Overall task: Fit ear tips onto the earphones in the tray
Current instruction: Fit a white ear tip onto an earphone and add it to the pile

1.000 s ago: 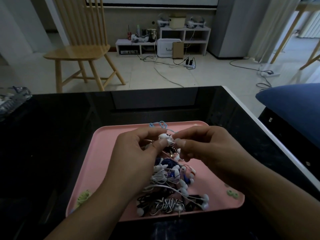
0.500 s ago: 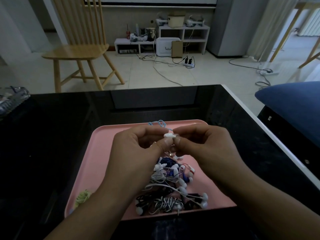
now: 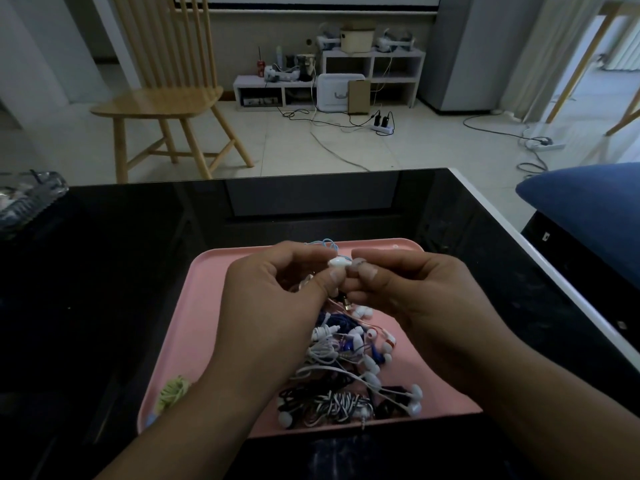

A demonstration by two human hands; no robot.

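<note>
A pink tray [image 3: 194, 327] lies on the black table and holds a tangled heap of earphones [image 3: 349, 368] in white, blue, black and striped cords. Above the tray's far half, my left hand [image 3: 277, 299] pinches a white earbud [image 3: 337, 262] between thumb and fingers. My right hand [image 3: 415, 292] pinches a small pale ear tip [image 3: 358, 263] right against that earbud's end. A light blue cord [image 3: 325, 244] loops behind my hands. Whether the tip is seated on the earbud is hidden by my fingers.
A yellow-green bundle [image 3: 173, 393] lies at the tray's near left corner. A clear glass dish [image 3: 27, 199] stands at the table's far left. The table's white edge [image 3: 540, 271] runs along the right, with a blue cushion [image 3: 588, 209] beyond. A wooden chair [image 3: 166, 98] stands on the floor behind.
My hands have risen slightly and the earbud now sits level between both thumbs, with the right fingers pressed closer to its end. The heap in the tray has not moved.
</note>
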